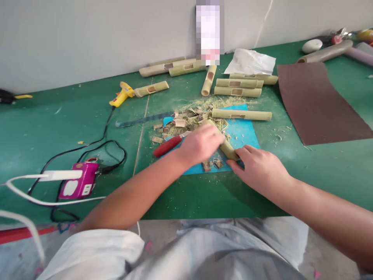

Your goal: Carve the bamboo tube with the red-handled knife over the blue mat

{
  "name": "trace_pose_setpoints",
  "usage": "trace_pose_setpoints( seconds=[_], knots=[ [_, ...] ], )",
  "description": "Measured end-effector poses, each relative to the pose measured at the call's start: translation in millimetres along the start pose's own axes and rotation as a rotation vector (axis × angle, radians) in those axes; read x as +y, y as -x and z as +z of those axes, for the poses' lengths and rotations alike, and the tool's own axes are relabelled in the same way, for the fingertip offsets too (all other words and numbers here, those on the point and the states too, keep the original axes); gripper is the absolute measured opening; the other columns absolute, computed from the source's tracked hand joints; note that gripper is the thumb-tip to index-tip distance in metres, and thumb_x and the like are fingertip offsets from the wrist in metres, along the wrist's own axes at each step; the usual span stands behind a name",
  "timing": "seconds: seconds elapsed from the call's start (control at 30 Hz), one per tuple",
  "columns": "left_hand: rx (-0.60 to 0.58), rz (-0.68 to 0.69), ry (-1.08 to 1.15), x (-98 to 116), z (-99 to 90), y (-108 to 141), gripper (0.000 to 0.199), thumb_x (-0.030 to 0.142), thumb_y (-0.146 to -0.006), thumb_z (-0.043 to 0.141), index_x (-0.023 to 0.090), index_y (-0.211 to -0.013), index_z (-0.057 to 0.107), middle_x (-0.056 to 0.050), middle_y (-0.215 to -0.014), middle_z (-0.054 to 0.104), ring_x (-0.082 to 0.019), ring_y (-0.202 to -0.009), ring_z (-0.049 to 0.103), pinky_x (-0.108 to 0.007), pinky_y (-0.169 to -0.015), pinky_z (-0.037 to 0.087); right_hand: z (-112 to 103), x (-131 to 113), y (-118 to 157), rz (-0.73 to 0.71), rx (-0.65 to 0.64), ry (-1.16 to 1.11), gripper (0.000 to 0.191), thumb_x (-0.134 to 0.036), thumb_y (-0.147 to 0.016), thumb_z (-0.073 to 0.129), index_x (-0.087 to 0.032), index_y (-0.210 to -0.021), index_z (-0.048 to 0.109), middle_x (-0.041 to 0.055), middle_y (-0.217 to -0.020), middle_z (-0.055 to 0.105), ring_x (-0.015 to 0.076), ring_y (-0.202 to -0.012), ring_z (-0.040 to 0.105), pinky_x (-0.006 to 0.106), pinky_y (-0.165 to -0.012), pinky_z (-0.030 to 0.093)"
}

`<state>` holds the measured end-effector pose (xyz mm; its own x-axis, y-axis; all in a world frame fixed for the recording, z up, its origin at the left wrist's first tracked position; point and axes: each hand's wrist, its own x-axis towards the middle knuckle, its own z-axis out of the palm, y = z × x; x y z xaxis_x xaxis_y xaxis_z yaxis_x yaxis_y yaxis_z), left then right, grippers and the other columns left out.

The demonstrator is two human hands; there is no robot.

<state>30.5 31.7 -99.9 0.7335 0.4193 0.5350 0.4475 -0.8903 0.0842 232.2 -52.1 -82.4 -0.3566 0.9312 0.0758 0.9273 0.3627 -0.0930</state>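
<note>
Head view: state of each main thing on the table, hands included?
Pale green bamboo tube: slanted, hand-held
Bare right hand: gripping its near end
Bare left hand: curled over it, grip unclear
Red-handled tool: lying down, tip hidden
Brownish flat chips: loose, heaped
Bright blue sheet: flat, partly covered
Yellow plastic glue gun: lying down, power unclear
White thin paper: creased
Dark brown sheet: spread out

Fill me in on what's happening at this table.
A person's right hand grips the near end of a bamboo tube above a blue sheet. The left hand is curled over the tube; whether it also holds something is hard to tell. A red-handled tool lies beside it, near a pile of chips. Other tubes with cut openings lie farther back on the green table.
</note>
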Motion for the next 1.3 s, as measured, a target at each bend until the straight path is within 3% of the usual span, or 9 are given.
trace_pose_setpoints(
  seconds=[0.07,0.2,0.23,0.33,0.47,0.63,0.87,1.1,1.3],
  knots=[
    [0.088,-0.108,-0.067,-2.7,0.1,-0.6,0.029,0.021,-0.1,0.046,0.015,-0.079,0.066,-0.005,-0.074,0.058,-0.016,-0.074,0.049,-0.03,-0.069,0.045,1.2,0.4,0.1,0.004,0.01,0.008,0.028,-0.036,-0.091,0.055,-0.015,-0.075,0.064,0.0054,-0.07,0.063,0.0146,-0.055,0.053,0.029,-0.051,0.023],
    [-0.018,-0.083,0.026,-4.7,0.2,-0.1,0.023,0.022,-0.099,0.049,0.016,-0.09,0.07,-0.005,-0.078,0.061,-0.016,-0.078,0.052,-0.03,-0.072,0.048,3.2,1.0,0.7,-0.011,0.018,-0.002,0.027,-0.035,-0.091,0.055,-0.015,-0.075,0.064,0.0048,-0.07,0.063,0.0139,-0.054,0.052,0.029,-0.051,0.023],
    [0.0,-0.103,0.052,-5.7,0.5,0.3,0.021,0.022,-0.098,0.051,0.016,-0.091,0.07,-0.005,-0.079,0.063,-0.016,-0.079,0.054,-0.03,-0.073,0.048,3.2,1.1,0.8,-0.01,0.019,-0.003,0.028,-0.036,-0.091,0.055,-0.015,-0.074,0.063,0.0047,-0.07,0.063,0.0138,-0.054,0.052,0.029,-0.051,0.023],
    [0.086,-0.282,0.164,-10.2,2.0,1.2,0.01,0.017,-0.093,0.061,0.016,-0.097,0.07,-0.003,-0.08,0.065,-0.015,-0.078,0.057,-0.029,-0.075,0.05,1.4,0.9,0.1,0.001,0.006,-0.006,0.029,-0.036,-0.091,0.054,-0.015,-0.075,0.063,0.0045,-0.07,0.062,0.0131,-0.054,0.051,0.029,-0.051,0.023],
    [0.132,-0.524,0.396,-10.5,3.8,0.2,0.016,0.013,-0.086,0.067,0.017,-0.102,0.067,0.002,-0.076,0.063,-0.009,-0.066,0.057,-0.022,-0.064,0.051,-2.3,0.1,-1.7,0.009,-0.032,-0.026,0.027,-0.036,-0.091,0.053,-0.015,-0.077,0.064,0.0046,-0.072,0.063,0.0125,-0.055,0.051,0.029,-0.052,0.023],
    [0.127,-0.635,0.557,-5.2,1.2,-1.1,0.027,0.012,-0.084,0.067,0.018,-0.108,0.057,0.003,-0.075,0.063,-0.007,-0.06,0.057,-0.019,-0.059,0.051,-4.8,-0.4,-2.4,0.049,-0.095,-0.038,0.027,-0.037,-0.091,0.053,-0.015,-0.08,0.065,0.0048,-0.076,0.065,0.0132,-0.057,0.052,0.029,-0.052,0.023],
    [0.103,-0.606,0.42,-4.0,-4.9,0.3,0.013,0.012,-0.086,0.064,0.016,-0.099,0.065,0.0,-0.082,0.065,-0.009,-0.069,0.061,-0.021,-0.063,0.052,-8.3,-2.0,-3.6,0.073,-0.144,-0.045,0.026,-0.038,-0.092,0.054,-0.015,-0.084,0.065,0.0052,-0.079,0.066,0.0146,-0.061,0.054,0.029,-0.053,0.022],
    [0.073,-0.278,0.113,-8.7,-2.3,3.7,0.014,0.022,-0.092,0.062,0.015,-0.099,0.071,-0.006,-0.086,0.07,-0.016,-0.08,0.066,-0.03,-0.076,0.055,-7.7,-2.1,-2.8,0.066,-0.114,-0.048,0.026,-0.037,-0.09,0.055,-0.015,-0.082,0.065,0.0051,-0.078,0.065,0.0134,-0.059,0.052,0.029,-0.052,0.022],
    [0.023,-0.289,0.076,-11.0,-4.5,8.1,0.017,0.021,-0.093,0.059,0.015,-0.104,0.071,-0.006,-0.089,0.074,-0.015,-0.077,0.069,-0.027,-0.071,0.056,-7.0,-1.8,-3.1,0.063,-0.096,-0.054,0.026,-0.038,-0.09,0.055,-0.016,-0.08,0.064,0.0047,-0.076,0.065,0.0127,-0.057,0.051,0.028,-0.052,0.021]
  ],
)
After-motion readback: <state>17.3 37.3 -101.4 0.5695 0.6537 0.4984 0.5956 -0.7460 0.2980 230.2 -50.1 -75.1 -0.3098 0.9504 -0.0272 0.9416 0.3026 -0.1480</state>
